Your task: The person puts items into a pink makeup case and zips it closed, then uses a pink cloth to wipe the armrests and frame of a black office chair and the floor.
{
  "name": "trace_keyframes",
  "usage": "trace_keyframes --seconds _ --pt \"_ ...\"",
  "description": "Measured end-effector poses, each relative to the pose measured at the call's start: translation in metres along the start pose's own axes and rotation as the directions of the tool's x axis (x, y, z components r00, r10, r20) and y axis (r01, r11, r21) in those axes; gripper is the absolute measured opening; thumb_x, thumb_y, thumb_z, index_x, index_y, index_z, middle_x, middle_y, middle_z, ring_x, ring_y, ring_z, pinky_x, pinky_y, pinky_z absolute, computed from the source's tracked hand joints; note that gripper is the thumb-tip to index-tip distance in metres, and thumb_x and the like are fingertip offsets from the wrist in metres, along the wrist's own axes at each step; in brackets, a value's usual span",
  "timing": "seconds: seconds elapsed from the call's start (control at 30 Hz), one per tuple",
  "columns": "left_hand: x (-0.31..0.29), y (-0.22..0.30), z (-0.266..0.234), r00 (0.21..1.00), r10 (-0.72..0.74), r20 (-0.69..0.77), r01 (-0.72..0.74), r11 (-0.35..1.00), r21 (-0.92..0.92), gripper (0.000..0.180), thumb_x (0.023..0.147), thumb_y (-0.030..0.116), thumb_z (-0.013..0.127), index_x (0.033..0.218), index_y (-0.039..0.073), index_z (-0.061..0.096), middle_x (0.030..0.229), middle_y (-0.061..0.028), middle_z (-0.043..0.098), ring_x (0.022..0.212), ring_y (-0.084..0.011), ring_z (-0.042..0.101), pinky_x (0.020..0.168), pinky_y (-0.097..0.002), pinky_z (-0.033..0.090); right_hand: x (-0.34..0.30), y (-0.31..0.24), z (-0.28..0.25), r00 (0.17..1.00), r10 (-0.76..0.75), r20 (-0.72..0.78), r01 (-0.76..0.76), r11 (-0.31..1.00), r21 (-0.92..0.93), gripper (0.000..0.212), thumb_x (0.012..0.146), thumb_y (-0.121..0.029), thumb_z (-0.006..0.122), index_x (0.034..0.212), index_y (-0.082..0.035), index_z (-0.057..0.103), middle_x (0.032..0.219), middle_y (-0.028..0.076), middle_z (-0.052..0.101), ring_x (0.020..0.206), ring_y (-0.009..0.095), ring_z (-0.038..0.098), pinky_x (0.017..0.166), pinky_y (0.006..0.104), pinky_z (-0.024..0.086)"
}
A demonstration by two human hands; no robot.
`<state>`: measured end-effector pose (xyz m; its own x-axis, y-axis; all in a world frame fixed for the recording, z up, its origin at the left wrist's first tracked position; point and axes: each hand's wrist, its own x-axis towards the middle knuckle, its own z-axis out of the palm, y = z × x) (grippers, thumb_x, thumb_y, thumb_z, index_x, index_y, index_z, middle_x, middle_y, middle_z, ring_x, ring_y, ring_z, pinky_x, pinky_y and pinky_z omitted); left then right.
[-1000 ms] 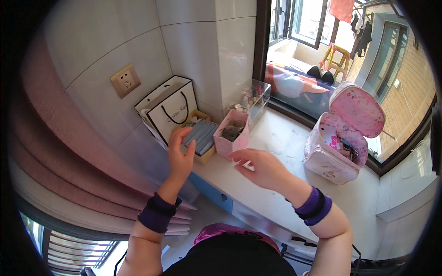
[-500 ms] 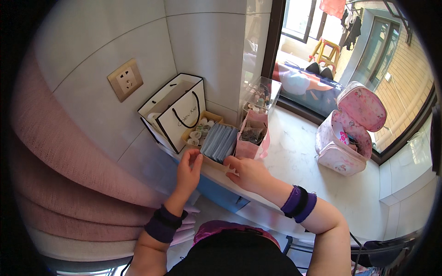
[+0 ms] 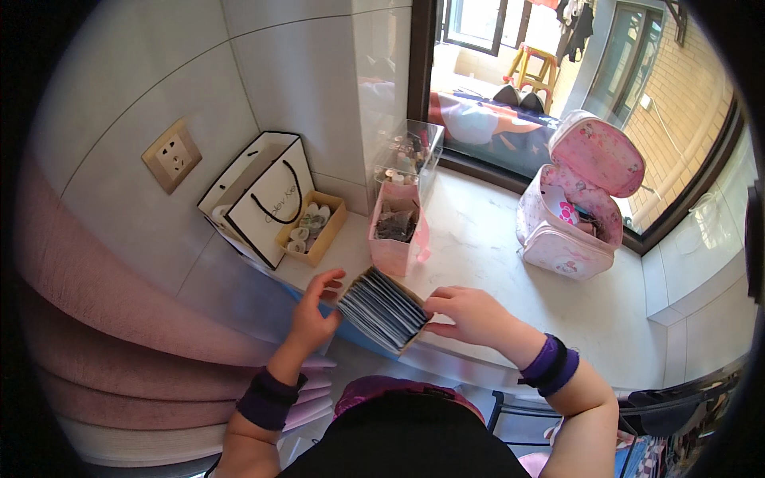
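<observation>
Watching from far away, I put the middle of my clock on the small tan box [image 3: 414, 338] full of thin gray-blue packets [image 3: 382, 309]. At nine o'clock, far out, hangs a pink curtain [image 3: 119, 319]. At ten o'clock I see a wall socket [image 3: 172, 157]. Closer in, between ten and eleven, a white paper bag [image 3: 275, 203] with black edges and a black loop leans by the wall. The left hand [image 3: 312, 315] is at nine o'clock, right beside the box. Its fingers are curled but spread well away from the thumb. The thumb is near the corner of the box; I cannot tell if it touches. Between ten and eleven, next to the bag, a yellow box [image 3: 325, 245] holds little white round things [image 3: 309, 227].

My tan box sits at the near edge of the counter [image 3: 470, 247], its packets standing in a tight row. At twelve o'clock is a pink box [image 3: 392, 256] with dark things inside, and behind it a clear box [image 3: 434, 147]. At three o'clock, the right hand [image 3: 478, 319] has its thumb and fingers close together, pinching the right side of the tan box. At two o'clock, a pink case [image 3: 566, 259] stands with its lid up.
</observation>
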<state>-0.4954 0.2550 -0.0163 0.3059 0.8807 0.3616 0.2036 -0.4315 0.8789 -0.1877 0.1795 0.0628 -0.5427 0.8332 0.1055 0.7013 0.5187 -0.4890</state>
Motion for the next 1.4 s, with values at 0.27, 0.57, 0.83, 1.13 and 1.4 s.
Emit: trace_keyframes --seconds 0.27,0.57,0.83,1.13,1.4 --pt "0.006 0.066 0.068 0.853 -0.023 0.522 0.036 0.999 -0.015 0.082 0.076 0.004 0.073 0.15 0.006 0.038 0.142 -0.0145 0.047 0.112 -0.0234 0.058 0.094 -0.0327 0.049 -0.081 0.036 -0.049 0.976 0.197 -0.091 -0.209 0.968 -0.139 0.028 0.082 -0.012 0.072 0.108 -0.011 0.06 0.101 0.009 0.065 0.095 0.032 0.064 0.079 0.0411 0.054" --pt "0.048 0.084 0.142 0.746 -0.161 0.646 0.07 0.984 0.165 0.111 0.072 0.009 0.085 0.158 0.007 0.014 0.14 -0.0176 0.049 0.097 -0.0205 0.061 0.078 -0.0336 0.055 -0.141 0.053 -0.053 0.931 0.359 -0.06 -0.348 0.926 0.149 0.117 0.069 -0.025 0.087 0.158 -0.015 0.013 0.133 0.024 0.049 0.103 0.034 0.065 0.087 0.0421 0.056" --pt "0.057 0.078 0.158 0.734 0.017 0.679 -0.059 0.997 0.039 0.103 0.073 0.01 0.085 0.151 0.001 0.02 0.133 -0.0203 0.053 0.121 -0.028 0.058 0.101 -0.037 0.048 -0.131 0.061 -0.023 0.923 0.3 -0.243 -0.279 0.953 0.117 0.106 0.073 -0.028 0.083 0.155 -0.008 0.019 0.126 0.026 0.054 0.11 0.044 0.059 0.092 0.0459 0.051" --pt "0.092 0.17 0.183 0.76 0.107 0.641 -0.208 0.975 0.083 0.1 0.072 0.012 0.086 0.151 0.004 0.025 0.129 -0.021 0.052 0.118 -0.0318 0.058 0.096 -0.0371 0.05 -0.17 0.057 -0.106 0.884 0.201 -0.421 -0.182 0.98 0.085 0.102 0.07 -0.021 0.083 0.154 -0.013 0.024 0.127 0.023 0.055 0.109 0.041 0.062 0.093 0.0454 0.052" --pt "0.205 0.246 0.275 0.74 0.29 0.607 -0.417 0.906 0.075 0.093 0.073 0.017 0.084 0.147 0.007 0.03 0.133 -0.0197 0.054 0.118 -0.0335 0.059 0.094 -0.0366 0.05 -0.198 0.102 -0.223 0.754 0.149 -0.639 -0.274 0.956 -0.101 0.098 0.067 -0.018 0.08 0.151 -0.015 0.029 0.127 0.022 0.056 0.111 0.039 0.062 0.095 0.0432 0.053"
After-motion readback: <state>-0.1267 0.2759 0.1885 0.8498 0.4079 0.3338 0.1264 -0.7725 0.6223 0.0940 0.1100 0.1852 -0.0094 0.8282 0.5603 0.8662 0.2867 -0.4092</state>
